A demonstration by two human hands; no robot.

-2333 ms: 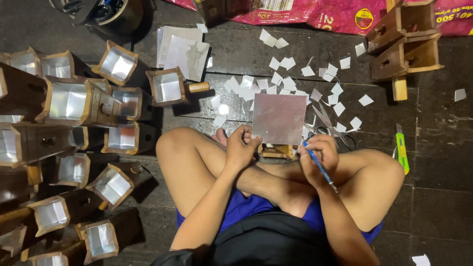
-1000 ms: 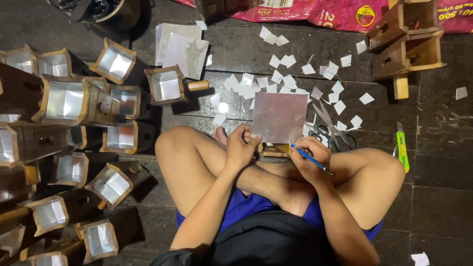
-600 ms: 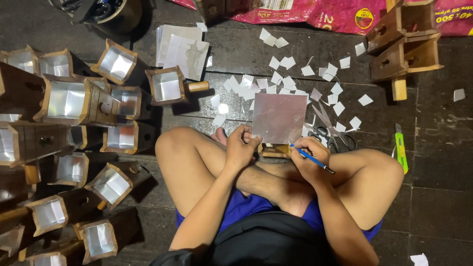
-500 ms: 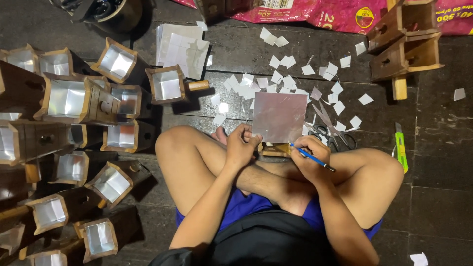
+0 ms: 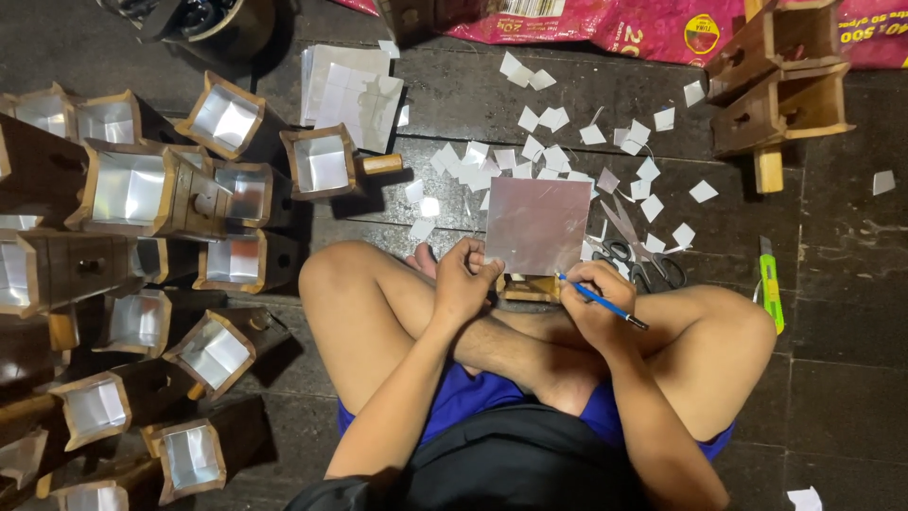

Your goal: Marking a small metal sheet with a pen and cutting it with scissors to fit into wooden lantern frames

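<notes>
Dark floor (image 5: 473,104), hands, silver sheet (image 5: 537,224), blue pen (image 5: 605,305)

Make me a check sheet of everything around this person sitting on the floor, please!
Surface: dark stone floor, dusty.
Job's things: shiny metal sheet resting on a small wooden box.
Clutter: cut squares scattered ahead; scissors and green knife to the right; lined boxes piled left; spare sheets up top.
Grippers: left hand steadies the sheet's bottom edge; right hand holds a blue pen at its corner.
Cables: nothing seen.
Surroundings: pink sack, unlined boxes top right.
</notes>
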